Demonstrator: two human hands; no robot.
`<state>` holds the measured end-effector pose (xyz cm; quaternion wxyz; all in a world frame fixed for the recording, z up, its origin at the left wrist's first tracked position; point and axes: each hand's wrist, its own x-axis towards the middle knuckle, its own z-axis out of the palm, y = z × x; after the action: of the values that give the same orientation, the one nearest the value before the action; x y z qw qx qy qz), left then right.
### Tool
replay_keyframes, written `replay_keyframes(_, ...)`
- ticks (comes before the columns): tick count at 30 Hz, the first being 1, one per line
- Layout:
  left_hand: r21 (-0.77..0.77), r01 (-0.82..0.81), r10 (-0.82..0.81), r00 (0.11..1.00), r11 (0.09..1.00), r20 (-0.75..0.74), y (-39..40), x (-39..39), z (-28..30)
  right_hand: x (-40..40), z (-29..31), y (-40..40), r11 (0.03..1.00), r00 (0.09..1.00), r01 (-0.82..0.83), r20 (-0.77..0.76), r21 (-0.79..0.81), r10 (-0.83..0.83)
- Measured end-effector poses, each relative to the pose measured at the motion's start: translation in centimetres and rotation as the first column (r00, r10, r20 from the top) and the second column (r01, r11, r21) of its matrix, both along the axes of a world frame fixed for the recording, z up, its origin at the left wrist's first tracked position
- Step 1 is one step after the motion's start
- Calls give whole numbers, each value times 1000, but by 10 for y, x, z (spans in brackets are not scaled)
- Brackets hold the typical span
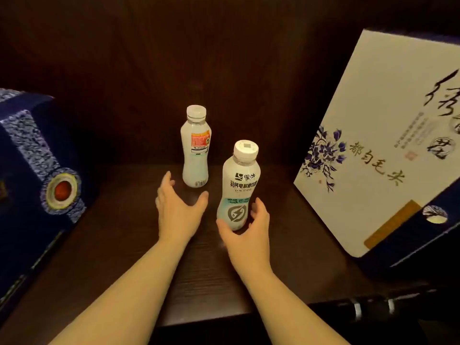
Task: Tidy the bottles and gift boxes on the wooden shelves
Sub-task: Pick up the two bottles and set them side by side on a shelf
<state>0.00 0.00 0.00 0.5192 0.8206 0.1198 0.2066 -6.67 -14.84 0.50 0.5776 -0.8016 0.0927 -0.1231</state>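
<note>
Two white drink bottles with white caps stand on the dark wooden shelf [119, 250]. The rear bottle [196, 155] carries a red label and stands upright near the back. The front bottle [238, 190] has black lettering and a grey lightning mark. My right hand [249, 235] wraps its base, thumb on the left and fingers on the right. My left hand [178, 210] hovers open just in front of the rear bottle, fingers spread, touching neither bottle.
A dark blue gift box [37, 170] with a patterned band and round red emblem fills the left side. A large white gift box [378, 145] with blue flowers and black calligraphy leans at the right. The shelf's dark back wall rises behind the bottles.
</note>
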Motion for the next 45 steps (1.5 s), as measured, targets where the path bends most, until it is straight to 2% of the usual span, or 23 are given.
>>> replay_keyframes(3, 52, -18, 18, 1000, 998, 6, -3, 31, 2, 16, -1, 4, 995, 999, 6, 50, -101, -1)
replay_keyframes(12, 69, 51, -49, 998, 996, -29, -6, 74, 4, 35, -3, 8, 982, 1000, 30, 6, -185, -29)
replay_keyframes(21, 85, 55, -57, 998, 995, 25, -2, 47, 2, 10, 4, -2, 998, 998, 56, -11, -2, -56)
replay_keyframes(28, 9, 82, -81, 996, 997, -24, -7, -8, 2, -41, 8, -22, 994, 995, 28, -95, 110, -17)
replay_keyframes(31, -44, 80, -82, 996, 996, -46, -15, -41, 8, -68, 17, -37, 991, 996, 23, -86, 131, -12)
replay_keyframes(37, -76, 85, -87, 996, 993, -12, -42, -114, 39, -123, 57, -86, 988, 1000, -5, 0, 153, 5)
replay_keyframes(45, -68, 239, -225, 961, 969, 161, -130, -221, 131, -230, 152, -189, 989, 983, -7, 182, 147, -20)
